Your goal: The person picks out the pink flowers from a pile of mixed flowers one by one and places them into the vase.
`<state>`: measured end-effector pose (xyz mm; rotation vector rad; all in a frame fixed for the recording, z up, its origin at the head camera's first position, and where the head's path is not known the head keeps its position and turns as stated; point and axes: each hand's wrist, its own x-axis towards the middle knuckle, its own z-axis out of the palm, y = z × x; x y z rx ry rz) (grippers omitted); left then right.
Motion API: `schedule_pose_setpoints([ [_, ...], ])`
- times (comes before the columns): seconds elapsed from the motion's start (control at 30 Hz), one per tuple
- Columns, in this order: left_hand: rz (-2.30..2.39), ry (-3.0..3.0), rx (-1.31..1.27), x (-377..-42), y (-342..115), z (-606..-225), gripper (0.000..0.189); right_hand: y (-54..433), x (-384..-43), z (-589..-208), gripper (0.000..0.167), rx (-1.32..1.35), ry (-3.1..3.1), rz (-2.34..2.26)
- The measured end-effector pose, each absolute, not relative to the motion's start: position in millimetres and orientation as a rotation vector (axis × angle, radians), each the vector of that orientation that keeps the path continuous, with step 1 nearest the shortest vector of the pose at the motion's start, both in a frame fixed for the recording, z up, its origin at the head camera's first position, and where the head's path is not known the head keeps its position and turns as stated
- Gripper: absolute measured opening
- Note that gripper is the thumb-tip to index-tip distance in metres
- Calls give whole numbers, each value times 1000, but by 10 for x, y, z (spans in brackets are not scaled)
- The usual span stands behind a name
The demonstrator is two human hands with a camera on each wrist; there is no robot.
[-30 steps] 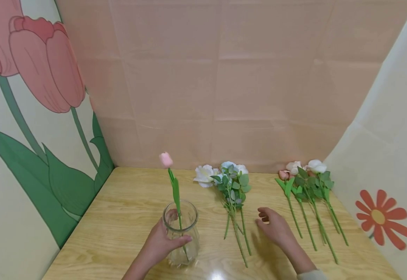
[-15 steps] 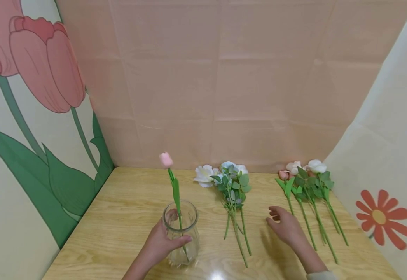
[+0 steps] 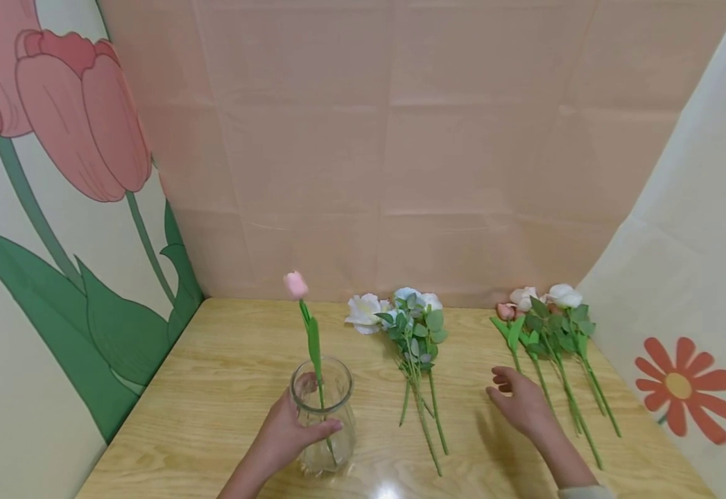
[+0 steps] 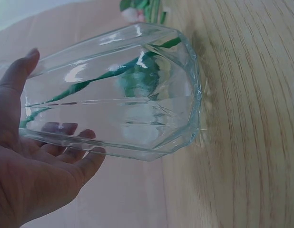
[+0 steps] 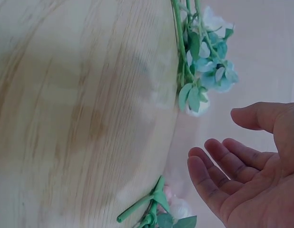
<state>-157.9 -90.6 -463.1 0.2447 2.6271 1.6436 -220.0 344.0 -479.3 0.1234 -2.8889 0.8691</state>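
Observation:
A clear glass vase (image 3: 344, 438) stands on the table, faceted at its base in the left wrist view. My left hand (image 3: 284, 430) grips it from the left, thumb in front and fingers round the far side. One pink tulip (image 3: 297, 285) leans left in the vase, its green stem (image 4: 80, 87) slanting through the glass. My right hand (image 3: 521, 402) hovers over the table with loosely bent fingers (image 5: 228, 164) and holds nothing. It is nearest to the bunch of pink and white flowers (image 3: 564, 296) on the right, overlapping some of their stems in the head view.
Between the hands lies a bunch of pale blue and white flowers (image 3: 412, 312) with green leaves, stems toward me. The wooden table (image 3: 213, 388) meets a pink cloth backdrop (image 3: 387, 173). Printed side panels show a large tulip (image 3: 88, 118) and a red flower (image 3: 677, 385).
My right hand has moved to the right, from beside the middle bunch toward the right-hand bunch. The left hand, vase and tulip have stayed in place.

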Motion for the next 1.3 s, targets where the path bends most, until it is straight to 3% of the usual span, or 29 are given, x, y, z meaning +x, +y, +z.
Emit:
schedule_pose_setpoints([
  [1.3, 1628, 2647, 231, -1598, -908, -4640, 90, 4064, -2164, -4772, 53, -33, -2972, 795],
])
